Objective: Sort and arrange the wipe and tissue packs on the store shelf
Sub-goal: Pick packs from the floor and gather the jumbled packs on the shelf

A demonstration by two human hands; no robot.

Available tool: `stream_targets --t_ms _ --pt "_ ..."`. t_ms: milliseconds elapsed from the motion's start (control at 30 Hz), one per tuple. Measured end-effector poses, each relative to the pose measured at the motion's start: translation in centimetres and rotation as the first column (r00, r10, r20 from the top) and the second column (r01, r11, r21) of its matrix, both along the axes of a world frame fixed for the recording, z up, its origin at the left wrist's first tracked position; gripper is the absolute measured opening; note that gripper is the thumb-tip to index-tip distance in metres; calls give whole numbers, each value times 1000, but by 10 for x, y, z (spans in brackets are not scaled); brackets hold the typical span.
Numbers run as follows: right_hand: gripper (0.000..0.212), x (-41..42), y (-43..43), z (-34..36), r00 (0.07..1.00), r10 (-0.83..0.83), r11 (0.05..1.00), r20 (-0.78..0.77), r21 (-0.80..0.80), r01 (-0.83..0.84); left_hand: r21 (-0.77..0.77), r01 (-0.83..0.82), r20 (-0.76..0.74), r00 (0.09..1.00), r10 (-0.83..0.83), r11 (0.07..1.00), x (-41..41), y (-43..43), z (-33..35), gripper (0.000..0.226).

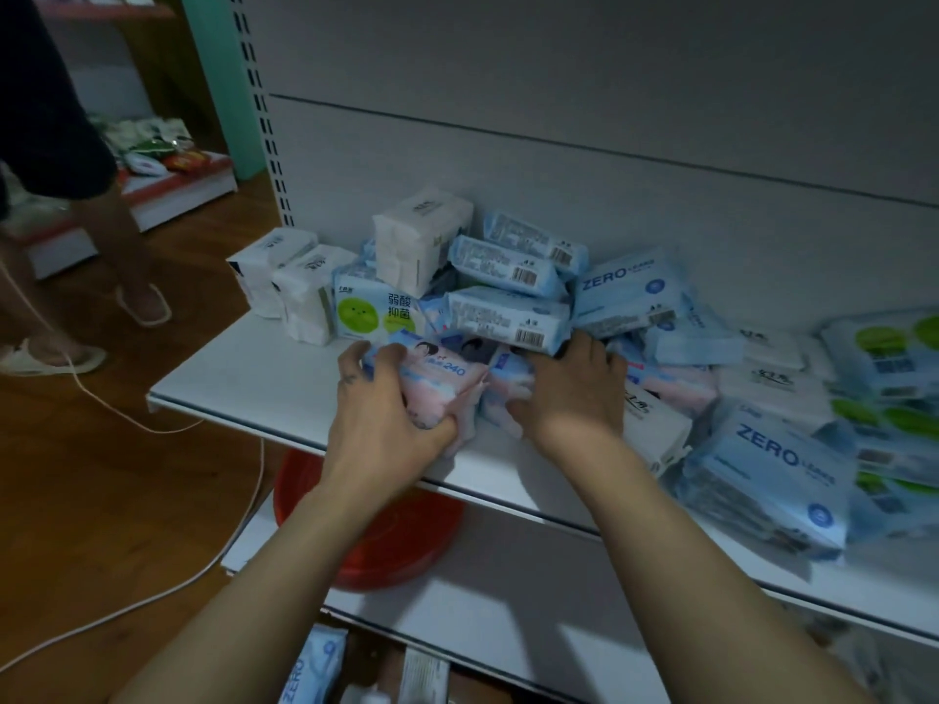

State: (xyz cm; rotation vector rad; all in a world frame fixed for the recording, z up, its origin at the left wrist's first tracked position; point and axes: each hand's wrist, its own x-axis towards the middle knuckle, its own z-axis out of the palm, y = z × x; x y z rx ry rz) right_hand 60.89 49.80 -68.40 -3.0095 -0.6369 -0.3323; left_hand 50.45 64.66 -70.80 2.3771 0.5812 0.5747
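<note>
White tissue packs (292, 282): left of centre, upright at the shelf's left end, sorted-looking and well apart from your hands.
Shelf (244, 381): it holds everything; bare board at its left front, a loose heap from the centre to the right edge.
Left hand (386, 414): centre, fingers curled over the pink pack (442, 381), thumb underneath, so you are grasping it.
Pink pack: long axis runs left-right, at the heap's front edge; your left hand is the nearer one.
Right hand (574, 393): just right of it, laid on a neighbouring pack, fingertips tucked under the blue barcode packs (508, 317) (whether it truly clasps, you cannot tell).
ZERO packs (777, 480): lower right, lying flat and stacked.
Red basin (401, 541): below the shelf, contents hidden.
</note>
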Motion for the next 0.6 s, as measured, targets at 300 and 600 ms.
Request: stream_targets --t_ms 300,600 --pt "37 -22 4 13 976 187 980 110 54 -194 62 20 -20 1000 -19 998 -46 6 8 83" --pt "39 -70 -48 65 901 261 937 -347 315 -150 87 48 -23 999 -46 995 -93 11 13 81"
